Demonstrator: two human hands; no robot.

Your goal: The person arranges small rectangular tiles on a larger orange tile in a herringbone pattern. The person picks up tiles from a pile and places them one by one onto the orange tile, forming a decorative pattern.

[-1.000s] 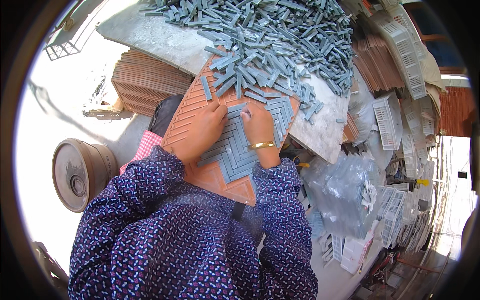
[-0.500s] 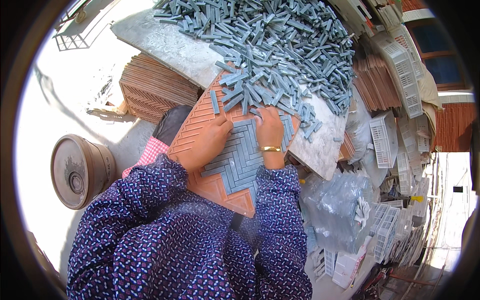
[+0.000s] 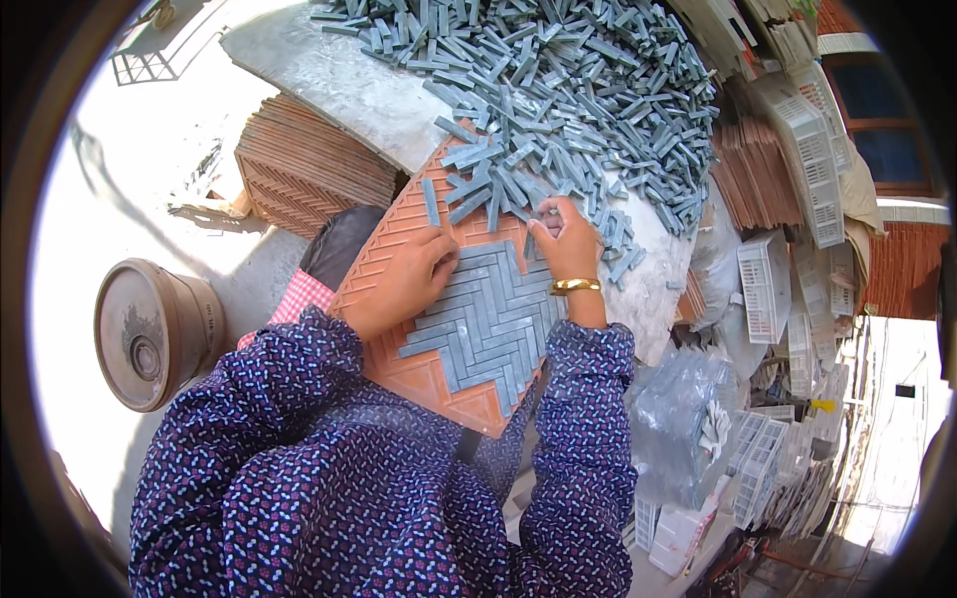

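Observation:
An orange moulded tray (image 3: 409,371) with slanted ridges lies tilted in front of me, its far part over the worktable's edge. Narrow grey-blue tile strips (image 3: 483,319) fill its middle in a herringbone pattern. My left hand (image 3: 411,279) rests over the tray's left side, its fingers curled together at the edge of the laid strips; what they hold, if anything, is hidden. Above the tray's right side is my right hand (image 3: 570,244), with thumb and fingers pinched beside the loose strips. I cannot make out what is between them. One loose strip (image 3: 430,202) lies on the ridges beyond my left hand.
A big heap of loose strips (image 3: 578,90) covers much of the worktable (image 3: 319,70). Stacked orange trays (image 3: 309,159) stand left, more (image 3: 753,174) at right. A round brown bucket (image 3: 150,334) is at far left. White plastic crates (image 3: 763,284) and a plastic-wrapped bundle (image 3: 683,419) lie right.
My right hand has moved right and lifted off the far end of the laid strips, its fingers now curled up. The left hand has stayed nearly in place, shifting slightly left.

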